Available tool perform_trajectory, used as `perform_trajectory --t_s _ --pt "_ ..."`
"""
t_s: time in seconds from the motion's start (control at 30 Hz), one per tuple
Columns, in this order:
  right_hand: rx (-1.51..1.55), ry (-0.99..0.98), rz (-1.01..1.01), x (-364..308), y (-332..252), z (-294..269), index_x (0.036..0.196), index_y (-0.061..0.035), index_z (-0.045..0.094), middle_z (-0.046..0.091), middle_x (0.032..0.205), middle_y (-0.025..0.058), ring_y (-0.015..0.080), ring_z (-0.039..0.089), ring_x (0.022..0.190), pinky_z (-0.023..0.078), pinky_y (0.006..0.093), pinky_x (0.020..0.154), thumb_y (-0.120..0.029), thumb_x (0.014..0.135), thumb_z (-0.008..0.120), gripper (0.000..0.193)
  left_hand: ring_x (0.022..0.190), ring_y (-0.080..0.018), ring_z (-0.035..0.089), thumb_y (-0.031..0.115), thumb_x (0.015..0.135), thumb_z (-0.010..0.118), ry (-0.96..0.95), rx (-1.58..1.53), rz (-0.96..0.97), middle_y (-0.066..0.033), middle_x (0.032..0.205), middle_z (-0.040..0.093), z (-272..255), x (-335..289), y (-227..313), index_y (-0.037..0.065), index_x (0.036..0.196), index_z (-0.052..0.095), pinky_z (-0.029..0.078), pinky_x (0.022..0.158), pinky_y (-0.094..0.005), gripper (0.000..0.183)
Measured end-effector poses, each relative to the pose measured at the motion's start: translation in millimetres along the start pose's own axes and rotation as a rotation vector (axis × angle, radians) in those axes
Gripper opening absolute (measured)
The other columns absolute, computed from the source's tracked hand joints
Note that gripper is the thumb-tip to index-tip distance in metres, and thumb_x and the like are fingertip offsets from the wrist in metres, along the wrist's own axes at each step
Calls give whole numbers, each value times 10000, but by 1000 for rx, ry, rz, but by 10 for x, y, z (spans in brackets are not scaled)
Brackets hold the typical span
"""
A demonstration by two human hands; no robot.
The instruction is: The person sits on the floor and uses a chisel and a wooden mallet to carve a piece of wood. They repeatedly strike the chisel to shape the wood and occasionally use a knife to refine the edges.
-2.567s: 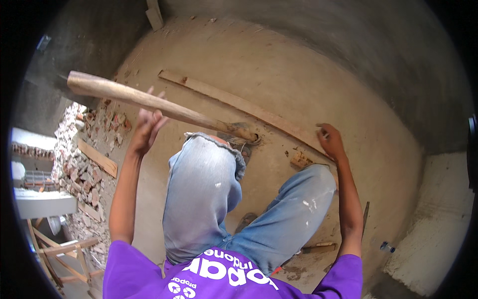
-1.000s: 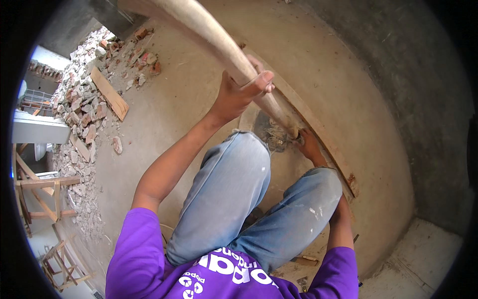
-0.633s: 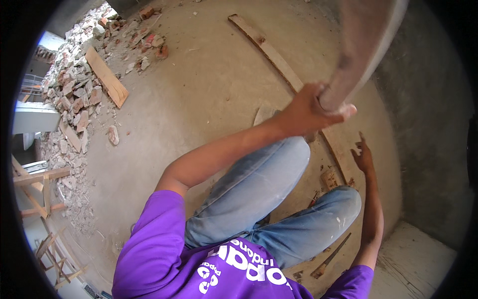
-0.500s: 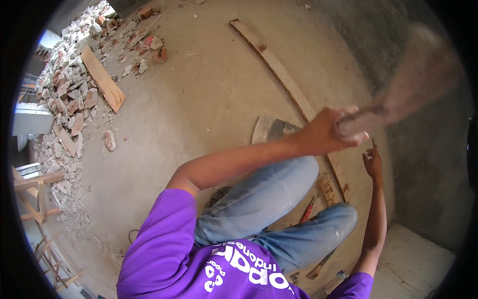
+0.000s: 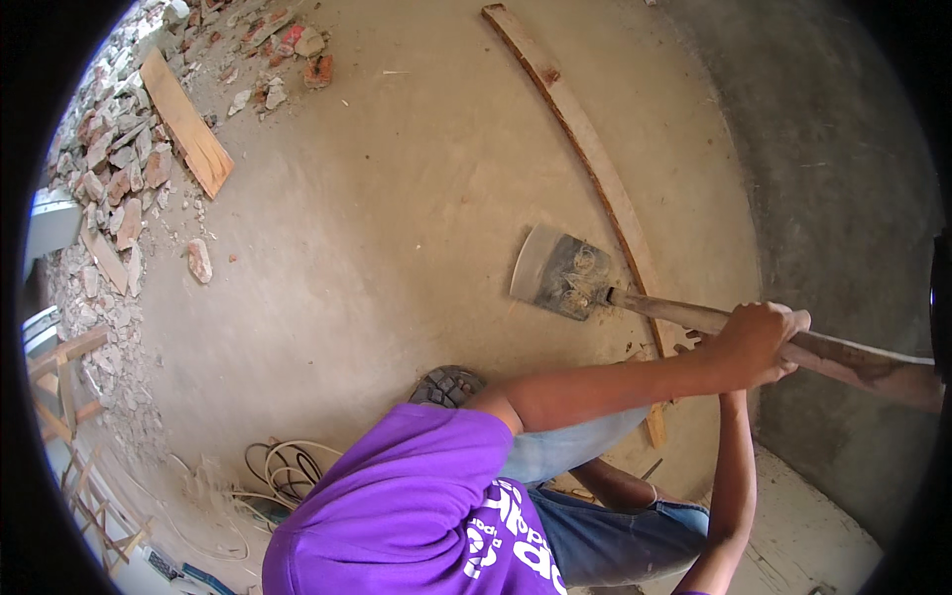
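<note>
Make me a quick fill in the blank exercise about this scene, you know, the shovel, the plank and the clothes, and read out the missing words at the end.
1. The left hand grips the shovel by its wooden ____.
2. In the picture, the blade lies to the ____ of the long plank.
3. The shirt is the colour ____.
4. The jeans are the colour ____.

Missing words: handle; left; purple; blue.
</note>
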State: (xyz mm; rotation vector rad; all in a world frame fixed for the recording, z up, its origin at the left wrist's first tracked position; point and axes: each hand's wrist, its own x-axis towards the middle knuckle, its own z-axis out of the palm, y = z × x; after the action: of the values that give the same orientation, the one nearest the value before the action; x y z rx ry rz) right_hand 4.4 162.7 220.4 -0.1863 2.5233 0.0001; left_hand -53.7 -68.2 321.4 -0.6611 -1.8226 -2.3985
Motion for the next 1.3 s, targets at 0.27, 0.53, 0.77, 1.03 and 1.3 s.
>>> perform_trajectory --t_s 0.27,0.53,0.77,1.03,1.3 --pt "328 -107 154 311 -329 399 1477 -10 416 532 1435 204 309 484 1342 418 475 1089 -134 838 785 748 807 -362 665 157 682 837 -18 7 34 -129 831 642 120 -132 -17 81 922 534 502 697 -483 394" --pt "784 35 5 486 -208 570 1417 -25 495 581 1371 178 257 579 1232 517 395 974 -189 878 768 626 814 -263 629 278 856 702 169 -34 102 -99 989 627 -528 1021 258 60 1012 604 518 716 -433 285" --pt "837 218 -131 -101 -311 -300 1276 -23 589 607 1145 147 228 593 1090 514 366 907 -360 1013 602 428 1010 -251 588 323 928 643 416 -262 -300 -125 1067 586 -2517 1984 176 -9 1227 543 495 948 -424 458" --pt "1162 191 67 -1011 -268 -464 1203 -32 593 576 1078 102 193 592 972 510 356 820 -474 1053 468 483 1314 -383 483 193 1028 530 636 -343 -879 -185 1424 481 -3479 1560 -1248 -16 1373 446 379 1088 -663 412" --pt "1443 408 349 -1201 -151 -139 1075 19 577 605 924 99 154 640 849 548 313 681 -508 989 578 534 1362 -399 431 193 1058 472 737 -402 -1170 -188 1503 423 -2886 723 -1916 37 1456 384 344 1095 -673 436"
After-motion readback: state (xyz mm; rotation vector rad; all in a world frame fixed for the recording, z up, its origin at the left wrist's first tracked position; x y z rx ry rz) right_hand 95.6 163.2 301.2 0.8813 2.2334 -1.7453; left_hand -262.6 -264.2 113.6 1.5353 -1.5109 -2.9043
